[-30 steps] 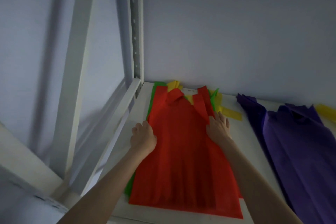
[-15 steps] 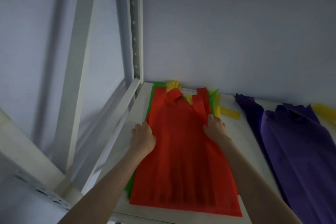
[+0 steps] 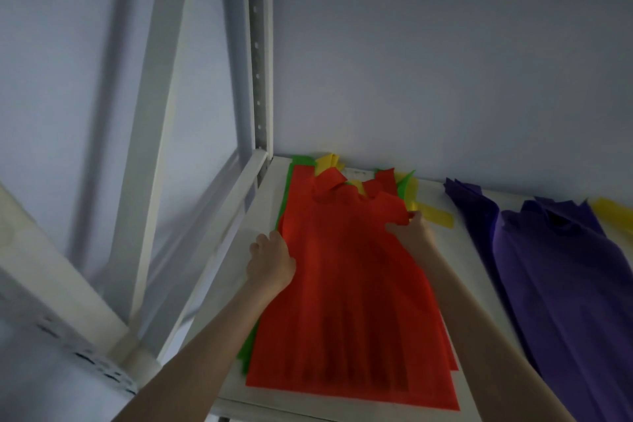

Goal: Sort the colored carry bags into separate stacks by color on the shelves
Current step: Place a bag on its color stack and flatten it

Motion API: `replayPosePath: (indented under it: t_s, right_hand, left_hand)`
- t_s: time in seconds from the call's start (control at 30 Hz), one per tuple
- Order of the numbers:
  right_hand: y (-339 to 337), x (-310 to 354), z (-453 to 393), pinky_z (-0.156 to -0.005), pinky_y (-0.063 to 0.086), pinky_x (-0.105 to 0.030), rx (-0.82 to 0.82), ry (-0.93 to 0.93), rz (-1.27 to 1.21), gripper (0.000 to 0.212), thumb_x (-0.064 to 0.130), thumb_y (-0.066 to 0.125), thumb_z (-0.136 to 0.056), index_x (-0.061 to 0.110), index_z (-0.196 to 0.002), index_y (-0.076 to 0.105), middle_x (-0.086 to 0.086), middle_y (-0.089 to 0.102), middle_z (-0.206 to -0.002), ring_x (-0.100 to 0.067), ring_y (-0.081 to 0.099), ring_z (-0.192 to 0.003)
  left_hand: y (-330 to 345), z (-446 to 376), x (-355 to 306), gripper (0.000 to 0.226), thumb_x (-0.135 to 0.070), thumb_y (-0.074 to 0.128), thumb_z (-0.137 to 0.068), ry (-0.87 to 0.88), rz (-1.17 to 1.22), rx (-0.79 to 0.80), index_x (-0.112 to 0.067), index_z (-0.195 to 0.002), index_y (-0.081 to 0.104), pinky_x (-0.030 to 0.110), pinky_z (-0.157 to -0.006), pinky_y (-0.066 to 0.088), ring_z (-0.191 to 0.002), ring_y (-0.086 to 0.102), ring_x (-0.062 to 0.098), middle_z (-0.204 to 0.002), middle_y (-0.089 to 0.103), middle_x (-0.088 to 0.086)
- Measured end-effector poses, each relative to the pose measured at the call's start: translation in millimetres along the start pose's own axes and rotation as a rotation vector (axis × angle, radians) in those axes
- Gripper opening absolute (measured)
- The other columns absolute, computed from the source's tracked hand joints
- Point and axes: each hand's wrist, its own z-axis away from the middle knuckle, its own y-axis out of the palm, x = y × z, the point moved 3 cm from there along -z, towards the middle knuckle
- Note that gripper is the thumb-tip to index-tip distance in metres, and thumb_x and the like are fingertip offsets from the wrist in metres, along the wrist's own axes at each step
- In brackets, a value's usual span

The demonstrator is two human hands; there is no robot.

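1. Since a second ago, the right hand (image 3: 409, 231) has turned from lying flat on the cloth to pinching the right edge of the red bag (image 3: 349, 291), bunching the fabric there. The left hand (image 3: 270, 259) has stayed at the bag's left edge.

2. Nearest the viewer, two bare forearms reach up from below onto a white shelf (image 3: 455, 271). The red bag lies flat on it, stretching from the front lip toward the wall.

3. At the red bag's left edge, the left hand has its fingers curled over the border; whether they actually grip the cloth cannot be told.

4. At the red bag's right edge, further back, the right hand's fingers and thumb hold a fold of red cloth.

5. Beneath the red bag, green bags (image 3: 248, 351) peek out on the left and at the back, and yellow bags (image 3: 435, 216) show behind and to the right.

6. Well to the right of the red bag lies a stack of purple bags (image 3: 561, 288).

7. Left of the red bag stands the shelf's perforated metal upright (image 3: 258, 44), against a pale wall.

8. Likely risk: more than one red layer seems to sit in the pile, so lifting by one pinched edge could drag extra bags along, or shift the green and yellow ones underneath out of order.
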Motion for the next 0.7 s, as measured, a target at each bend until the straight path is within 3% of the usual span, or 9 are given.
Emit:
replayPosePath:
  t_s: [0.13,0.27,0.33,0.47,0.6,0.7]
  right_hand:
    - [-4,4,5,-0.092,0.042,-0.04,-0.013,0.029,0.075,0.052,0.013,0.062,-0.085,-0.01,-0.128,0.043,-0.029,0.052,-0.128,-0.039,0.05,-0.12]
    - [-18,-3,2,-0.069,0.037,-0.033,-0.034,0.084,0.104,0.04,0.009,0.063,-0.081,-0.013,-0.113,0.055,-0.028,0.061,-0.102,-0.036,0.059,-0.097]
    - [-25,-10,1,-0.071,0.041,-0.034,-0.062,0.113,0.071,0.042,0.008,0.062,-0.08,-0.012,-0.116,0.055,-0.025,0.059,-0.097,-0.033,0.058,-0.091]
    - [-26,-22,3,-0.092,0.049,-0.049,-0.034,0.166,-0.011,0.052,0.007,0.06,-0.08,-0.005,-0.128,0.044,-0.028,0.055,-0.122,-0.042,0.056,-0.11]
    - [-24,-28,8,-0.092,0.049,-0.053,-0.01,0.219,-0.154,0.059,0.006,0.063,-0.081,-0.002,-0.133,0.034,-0.028,0.051,-0.126,-0.042,0.056,-0.111]
    - [-26,-27,9,-0.094,0.048,-0.049,-0.067,0.23,-0.207,0.066,0.016,0.068,-0.082,-0.002,-0.135,0.034,-0.025,0.05,-0.13,-0.04,0.055,-0.114]
  left_hand:
    - [-1,-1,1,0.041,-0.014,0.045,-0.097,-0.002,0.003,0.009,-0.002,-0.134,0.035,0.036,-0.099,0.041,-0.127,0.038,0.03,-0.135,0.039,0.017]
    - [-3,-3,2,0.038,-0.015,0.045,-0.096,0.003,0.01,0.009,-0.003,-0.131,0.038,0.038,-0.099,0.041,-0.126,0.039,0.03,-0.134,0.04,0.016]
    - [-3,-3,2,0.034,-0.015,0.046,-0.096,0.004,0.022,0.017,-0.002,-0.127,0.041,0.038,-0.097,0.042,-0.123,0.041,0.03,-0.131,0.042,0.016]
    - [2,0,-2,0.041,-0.025,0.048,-0.097,0.021,0.002,0.062,0.0,-0.128,0.04,0.038,-0.097,0.043,-0.124,0.041,0.031,-0.133,0.04,0.017]
    - [6,0,-6,0.058,-0.028,0.05,-0.096,0.004,-0.019,0.1,0.004,-0.139,0.029,0.037,-0.102,0.041,-0.129,0.041,0.032,-0.14,0.037,0.02]
    - [7,-2,-5,0.052,-0.023,0.053,-0.095,-0.019,0.007,0.114,0.005,-0.135,0.035,0.037,-0.102,0.043,-0.123,0.05,0.031,-0.135,0.047,0.018]
